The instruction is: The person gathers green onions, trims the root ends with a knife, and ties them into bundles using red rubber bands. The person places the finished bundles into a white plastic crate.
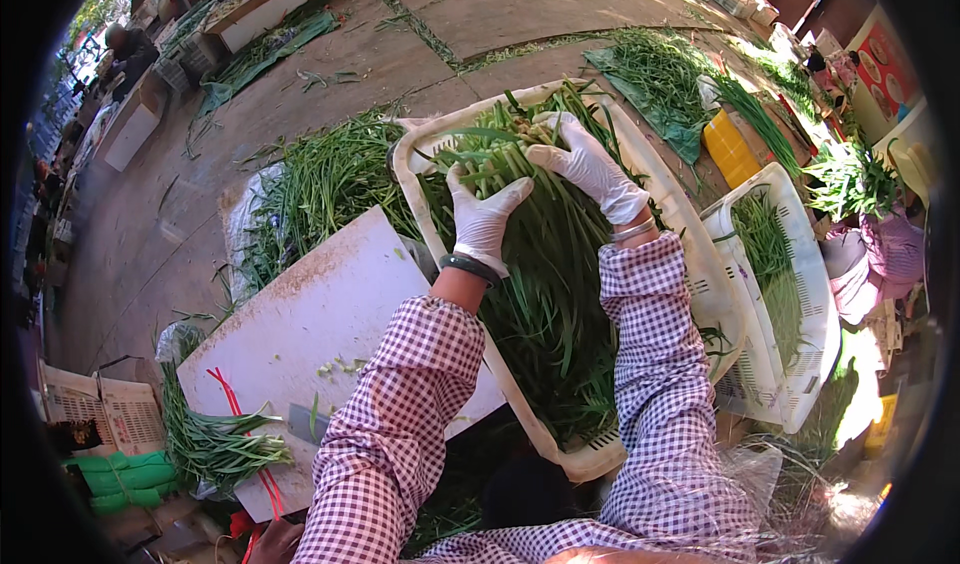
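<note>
A deep white plastic crate (675, 174) stands before me, filled with long leafy green stalks (547, 241), likely garlic greens. My left hand (486, 222), in a thin white glove with a dark bangle at the wrist, cups the near left side of a bunch's pale stem ends (491, 165). From the far right, my right hand (589, 162), gloved too and with a silvery bangle, grips the same bunch. The stems lie between both hands at the crate's far end, their leaves trailing back towards me. Some fingertips are hidden among the greens.
Left of the crate lies a white board (300, 294) with a grey blade (306, 421), red ties (229, 391) and a bundle of greens (225, 444). Another person's hand (277, 541) is below it. Loose greens (330, 181) lie beyond; a second crate (814, 324) stands right.
</note>
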The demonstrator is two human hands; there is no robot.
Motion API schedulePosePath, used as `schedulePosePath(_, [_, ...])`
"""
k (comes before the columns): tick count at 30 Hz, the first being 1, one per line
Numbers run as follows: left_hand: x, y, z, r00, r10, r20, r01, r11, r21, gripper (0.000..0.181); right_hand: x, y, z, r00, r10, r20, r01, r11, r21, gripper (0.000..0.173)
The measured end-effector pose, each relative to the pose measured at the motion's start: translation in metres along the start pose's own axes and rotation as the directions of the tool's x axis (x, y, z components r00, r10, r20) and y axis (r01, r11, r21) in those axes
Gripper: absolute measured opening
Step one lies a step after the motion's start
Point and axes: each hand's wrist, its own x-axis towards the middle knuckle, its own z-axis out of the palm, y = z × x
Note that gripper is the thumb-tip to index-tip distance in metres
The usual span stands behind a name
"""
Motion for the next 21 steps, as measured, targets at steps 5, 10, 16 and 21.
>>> schedulePosePath(5, [0.011,-0.015,0.009,0.978,-0.009,0.208,-0.011,0.995,0.098,0.070,-0.004,-0.013,0.007,0.989,-0.060,0.135,0.094,0.960,-0.262,0.115])
schedulePosePath(10, [0.007,-0.028,0.022,0.979,0.067,0.194,-0.147,0.889,0.434,0.105,0.003,-0.020,0.013,0.998,0.029,-0.060,-0.049,0.926,-0.374,0.082])
schedulePosePath(16, [0.029,0.012,-0.005,0.944,-0.319,-0.084,0.330,0.920,0.212,0.061,-0.007,-0.002,0.009,0.975,-0.066,-0.212,0.031,0.986,-0.163,0.048])
schedulePosePath(21, [0.063,-0.018,-0.013,0.996,0.056,0.073,-0.090,0.753,0.652,0.079,-0.006,0.005,0.017,0.975,-0.093,-0.202,0.062,0.986,-0.152,0.044])
